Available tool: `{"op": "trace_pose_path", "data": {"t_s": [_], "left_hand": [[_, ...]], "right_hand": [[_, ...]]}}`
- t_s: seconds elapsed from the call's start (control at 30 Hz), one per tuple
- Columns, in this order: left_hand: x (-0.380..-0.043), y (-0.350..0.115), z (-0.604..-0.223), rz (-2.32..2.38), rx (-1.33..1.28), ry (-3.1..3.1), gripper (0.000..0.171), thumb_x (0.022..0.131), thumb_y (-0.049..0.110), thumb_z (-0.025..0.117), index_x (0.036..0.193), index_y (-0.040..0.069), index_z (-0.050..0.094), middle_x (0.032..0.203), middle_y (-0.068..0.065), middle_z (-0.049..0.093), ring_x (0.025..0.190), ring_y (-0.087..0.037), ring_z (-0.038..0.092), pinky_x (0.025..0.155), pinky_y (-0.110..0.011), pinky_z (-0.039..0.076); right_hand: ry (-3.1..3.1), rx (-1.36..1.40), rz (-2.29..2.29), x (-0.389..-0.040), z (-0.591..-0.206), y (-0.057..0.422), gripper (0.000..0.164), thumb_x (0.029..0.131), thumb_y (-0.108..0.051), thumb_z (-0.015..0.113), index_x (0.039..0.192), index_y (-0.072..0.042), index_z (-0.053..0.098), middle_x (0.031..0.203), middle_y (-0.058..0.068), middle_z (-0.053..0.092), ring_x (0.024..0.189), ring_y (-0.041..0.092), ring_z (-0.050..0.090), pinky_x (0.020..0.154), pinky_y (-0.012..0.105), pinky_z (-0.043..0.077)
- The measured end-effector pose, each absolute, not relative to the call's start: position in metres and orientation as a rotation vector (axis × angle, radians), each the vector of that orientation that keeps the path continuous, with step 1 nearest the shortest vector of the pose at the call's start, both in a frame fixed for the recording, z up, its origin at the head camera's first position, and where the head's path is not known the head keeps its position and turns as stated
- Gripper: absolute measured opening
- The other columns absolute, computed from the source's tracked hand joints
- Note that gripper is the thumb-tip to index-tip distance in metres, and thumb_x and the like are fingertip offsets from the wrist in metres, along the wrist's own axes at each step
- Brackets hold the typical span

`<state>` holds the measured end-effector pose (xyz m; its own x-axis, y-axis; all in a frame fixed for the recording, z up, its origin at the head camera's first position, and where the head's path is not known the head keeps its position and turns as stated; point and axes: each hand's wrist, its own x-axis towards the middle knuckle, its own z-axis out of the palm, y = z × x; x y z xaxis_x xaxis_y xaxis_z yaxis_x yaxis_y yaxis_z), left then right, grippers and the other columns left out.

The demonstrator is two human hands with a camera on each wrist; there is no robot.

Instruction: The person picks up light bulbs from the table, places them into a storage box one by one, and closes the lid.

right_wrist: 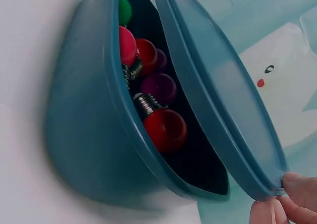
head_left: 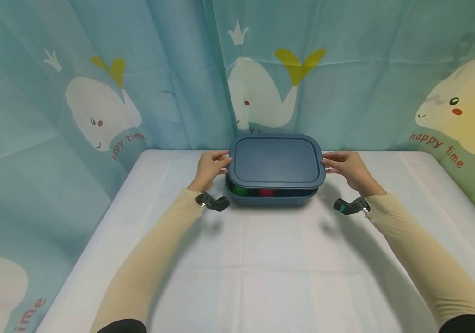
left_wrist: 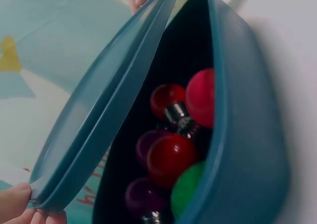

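Observation:
A blue-grey lid (head_left: 277, 162) is tilted above a matching rectangular box (head_left: 270, 201), with a gap along the near side. My left hand (head_left: 211, 169) pinches the lid's left edge; in the left wrist view its fingertips (left_wrist: 17, 199) grip the rim. At the opposite edge my right hand (head_left: 349, 170) pinches the lid too, thumb on top and fingers below in the right wrist view. Inside the box lie several small coloured light bulbs with metal screw bases: a red bulb (right_wrist: 166, 130), a purple bulb (right_wrist: 158, 88), a pink bulb (left_wrist: 200, 97) and a green bulb (left_wrist: 188, 189).
The box stands near the back edge of a table with a white cloth (head_left: 262, 263). A blue-green curtain (head_left: 179, 69) printed with whales hangs right behind it. A dark strap device (head_left: 212, 202) sits on the left wrist, another strap device (head_left: 350, 206) on the right.

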<state>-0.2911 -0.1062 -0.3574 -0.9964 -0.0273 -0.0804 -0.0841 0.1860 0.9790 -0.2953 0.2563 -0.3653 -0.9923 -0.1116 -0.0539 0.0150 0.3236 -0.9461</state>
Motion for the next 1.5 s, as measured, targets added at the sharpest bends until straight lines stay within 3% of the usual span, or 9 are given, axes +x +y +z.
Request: {"op": "trace_pose_path", "data": {"t_s": [0.57,0.83,1.07,1.37,1.5], "left_hand": [[-0.287,-0.115,-0.379,1.862,-0.189,2.476,0.036,0.09,0.011,0.062,0.126,0.005,0.059,0.113,-0.019,0.064,0.071,-0.005,0.061,0.072,-0.024,0.058],[-0.283,-0.113,-0.382,1.774,-0.173,2.552,0.037,0.091,0.013,0.061,0.127,0.005,0.058,0.111,-0.016,0.063,0.081,-0.014,0.062,0.082,-0.035,0.058],[-0.281,-0.113,-0.388,1.758,-0.163,2.55,0.037,0.091,0.014,0.062,0.127,0.005,0.059,0.111,-0.017,0.063,0.084,-0.016,0.063,0.083,-0.036,0.057],[-0.279,-0.113,-0.393,1.74,-0.18,2.56,0.037,0.091,0.015,0.062,0.127,0.005,0.059,0.111,-0.016,0.063,0.085,-0.017,0.064,0.08,-0.033,0.058],[-0.28,-0.115,-0.395,1.813,-0.2,2.472,0.038,0.091,0.015,0.062,0.127,0.005,0.058,0.116,-0.016,0.063,0.084,-0.013,0.062,0.083,-0.034,0.057]], "right_hand": [[2.504,-0.073,-1.642,-0.294,-0.372,0.242,0.045,0.093,-0.018,0.059,0.127,0.011,0.051,0.083,-0.019,0.06,0.075,-0.007,0.061,0.074,0.009,0.053],[2.451,-0.084,-1.653,-0.293,-0.377,0.245,0.047,0.092,-0.015,0.06,0.127,0.014,0.048,0.081,-0.022,0.059,0.075,-0.006,0.062,0.076,0.015,0.055],[2.44,-0.08,-1.645,-0.291,-0.381,0.246,0.047,0.092,-0.016,0.06,0.126,0.014,0.048,0.08,-0.021,0.061,0.075,-0.005,0.062,0.077,0.018,0.056],[2.48,-0.049,-1.572,-0.29,-0.388,0.245,0.048,0.091,-0.02,0.062,0.127,0.011,0.05,0.094,-0.01,0.061,0.077,-0.007,0.06,0.077,0.013,0.054],[2.452,-0.052,-1.59,-0.29,-0.39,0.246,0.05,0.092,-0.02,0.061,0.129,0.011,0.049,0.095,-0.013,0.059,0.08,-0.009,0.059,0.079,0.013,0.054]]}}
